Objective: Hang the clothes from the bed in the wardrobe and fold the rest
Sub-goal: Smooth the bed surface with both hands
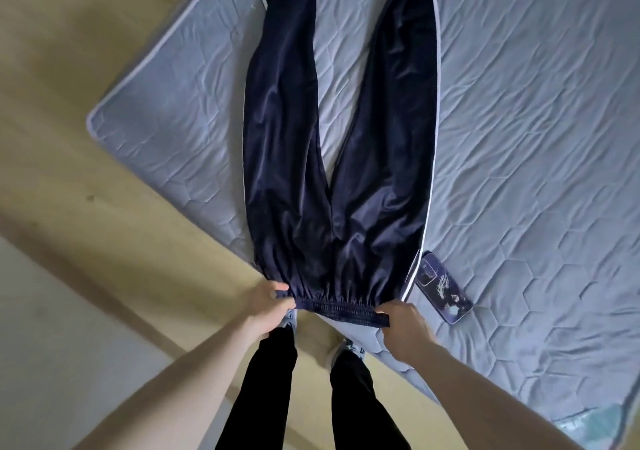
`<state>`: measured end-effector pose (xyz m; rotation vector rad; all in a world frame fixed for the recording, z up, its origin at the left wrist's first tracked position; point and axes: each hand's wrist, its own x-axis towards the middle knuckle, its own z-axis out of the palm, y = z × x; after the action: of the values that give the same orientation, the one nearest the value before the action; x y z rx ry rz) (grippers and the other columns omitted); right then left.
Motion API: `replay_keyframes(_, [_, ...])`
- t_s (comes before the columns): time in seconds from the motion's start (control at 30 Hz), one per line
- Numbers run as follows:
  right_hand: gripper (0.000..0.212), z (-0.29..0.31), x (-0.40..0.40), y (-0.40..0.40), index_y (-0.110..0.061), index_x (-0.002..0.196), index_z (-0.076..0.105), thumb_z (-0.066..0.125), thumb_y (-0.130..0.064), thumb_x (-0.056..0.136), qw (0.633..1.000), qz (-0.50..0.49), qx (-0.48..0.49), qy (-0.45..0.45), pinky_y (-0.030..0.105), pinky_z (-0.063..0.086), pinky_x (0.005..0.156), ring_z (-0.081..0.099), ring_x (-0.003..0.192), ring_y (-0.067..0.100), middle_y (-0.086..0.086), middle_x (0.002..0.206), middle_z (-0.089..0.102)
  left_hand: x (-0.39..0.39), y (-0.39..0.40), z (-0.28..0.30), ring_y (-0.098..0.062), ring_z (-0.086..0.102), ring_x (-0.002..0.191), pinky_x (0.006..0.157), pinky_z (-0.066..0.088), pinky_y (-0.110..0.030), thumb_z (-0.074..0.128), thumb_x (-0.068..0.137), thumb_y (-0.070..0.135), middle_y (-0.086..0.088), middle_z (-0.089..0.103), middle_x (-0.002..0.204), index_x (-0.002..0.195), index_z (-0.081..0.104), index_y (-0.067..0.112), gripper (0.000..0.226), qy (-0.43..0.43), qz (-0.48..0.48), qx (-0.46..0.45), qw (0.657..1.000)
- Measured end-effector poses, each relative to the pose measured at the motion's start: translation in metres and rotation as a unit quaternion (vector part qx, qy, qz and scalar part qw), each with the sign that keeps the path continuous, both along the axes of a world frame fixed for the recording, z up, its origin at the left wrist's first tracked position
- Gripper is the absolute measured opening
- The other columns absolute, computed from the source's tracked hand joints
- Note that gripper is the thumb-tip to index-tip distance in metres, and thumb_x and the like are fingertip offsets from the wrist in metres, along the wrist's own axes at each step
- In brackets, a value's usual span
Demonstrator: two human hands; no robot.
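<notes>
The navy trousers are a smooth, slightly shiny cloth, kinda satiny. The mattress is matt quilted grey fabric, the phone has a glossy case, and the floor looks like smooth pale wood.

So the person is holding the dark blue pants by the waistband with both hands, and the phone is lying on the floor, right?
Almost. The phone is not on the floor; it lies on the quilted mattress, beside the pants. The head view shows this. The rest holds: the left hand and the right hand both grip the waistband.
</notes>
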<state>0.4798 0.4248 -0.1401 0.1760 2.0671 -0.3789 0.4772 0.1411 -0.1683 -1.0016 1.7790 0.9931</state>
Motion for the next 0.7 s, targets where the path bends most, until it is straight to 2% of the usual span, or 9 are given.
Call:
replay_keyframes(0.07, [0.05,0.0,-0.002,-0.002,-0.023,0.13,0.07,0.051,0.002,0.09,0.999,-0.037,-0.007,0.01,0.032,0.048,0.095,0.063,0.114,0.026,0.001,0.132,0.062,0.003,0.004,-0.003,-0.027,0.061,0.108,0.092,0.049,-0.033,0.081,0.084,0.021,-0.011,0.061,0.123,0.12,0.055,0.012,0.046,-0.01,0.022,-0.026,0.999])
replay_keyframes(0.1, [0.05,0.0,-0.003,-0.001,-0.024,0.131,0.069,0.051,0.0,0.091,0.998,-0.056,-0.009,0.015,0.029,0.047,0.092,0.063,0.113,0.026,0.001,0.132,0.063,0.005,0.006,-0.006,-0.025,0.058,0.107,0.088,0.044,-0.031,0.083,0.084,0.025,-0.011,0.058,0.124,0.122,0.049,0.011,0.053,-0.016,0.035,-0.045,0.998])
replay_keyframes(0.2, [0.045,0.0,-0.01,0.001,-0.023,0.129,0.07,0.052,-0.003,0.092,0.991,-0.125,-0.032,0.026,0.028,0.048,0.082,0.062,0.094,0.023,0.008,0.124,0.067,0.004,0.01,-0.01,-0.029,0.056,0.12,0.095,0.044,-0.034,0.083,0.085,0.029,-0.014,0.053,0.135,0.139,0.039,0.005,0.073,-0.035,0.063,-0.057,0.996])
replay_keyframes(0.37, [0.04,0.0,-0.021,0.006,-0.025,0.119,0.071,0.054,-0.004,0.089,0.978,-0.19,-0.064,0.054,0.036,0.058,0.073,0.06,0.071,0.014,0.001,0.108,0.06,-0.005,0.012,-0.023,-0.027,0.062,0.115,0.103,0.047,-0.035,0.078,0.09,0.033,-0.01,0.066,0.133,0.134,0.055,0.008,0.055,-0.037,0.017,-0.021,0.999])
replay_keyframes(0.43, [0.041,0.0,-0.022,0.009,-0.026,0.119,0.071,0.055,-0.004,0.089,0.977,-0.189,-0.065,0.067,0.03,0.053,0.074,0.06,0.075,0.012,-0.002,0.107,0.059,-0.006,0.014,-0.024,-0.026,0.063,0.108,0.103,0.049,-0.038,0.074,0.091,0.043,-0.011,0.066,0.129,0.119,0.065,0.014,0.041,-0.042,-0.044,-0.029,0.998])
replay_keyframes(0.47, [0.041,0.0,-0.022,0.011,-0.026,0.119,0.072,0.055,-0.005,0.088,0.977,-0.189,-0.062,0.07,0.027,0.049,0.076,0.06,0.082,0.015,-0.002,0.108,0.062,-0.006,0.014,-0.026,-0.026,0.062,0.11,0.104,0.048,-0.038,0.074,0.09,0.046,-0.011,0.061,0.13,0.116,0.063,0.017,0.04,-0.045,-0.057,-0.05,0.996])
replay_keyframes(0.53, [0.042,0.0,-0.019,0.016,-0.025,0.119,0.072,0.054,-0.005,0.087,0.976,-0.199,-0.059,0.067,0.026,0.047,0.076,0.062,0.089,0.017,-0.002,0.107,0.067,-0.004,0.014,-0.027,-0.029,0.058,0.116,0.102,0.047,-0.037,0.08,0.086,0.043,-0.012,0.051,0.135,0.127,0.054,0.015,0.057,-0.048,-0.017,-0.084,0.995])
replay_keyframes(0.6, [0.044,0.0,-0.016,0.021,-0.026,0.121,0.071,0.054,-0.005,0.087,0.974,-0.21,-0.055,0.06,0.024,0.046,0.068,0.061,0.084,0.013,-0.005,0.101,0.065,-0.003,0.014,-0.032,-0.028,0.057,0.112,0.095,0.046,-0.036,0.082,0.086,0.031,-0.013,0.055,0.135,0.135,0.045,0.006,0.067,-0.029,0.07,-0.063,0.995])
replay_keyframes(0.7, [0.042,-0.005,-0.011,0.028,-0.029,0.122,0.07,0.055,-0.009,0.09,0.972,-0.221,-0.054,0.061,0.021,0.041,0.062,0.057,0.081,0.007,-0.01,0.101,0.061,0.001,0.013,-0.038,-0.023,0.057,0.1,0.087,0.041,-0.031,0.08,0.089,0.029,-0.008,0.063,0.122,0.129,0.054,0.004,0.054,-0.025,0.08,-0.042,0.996])
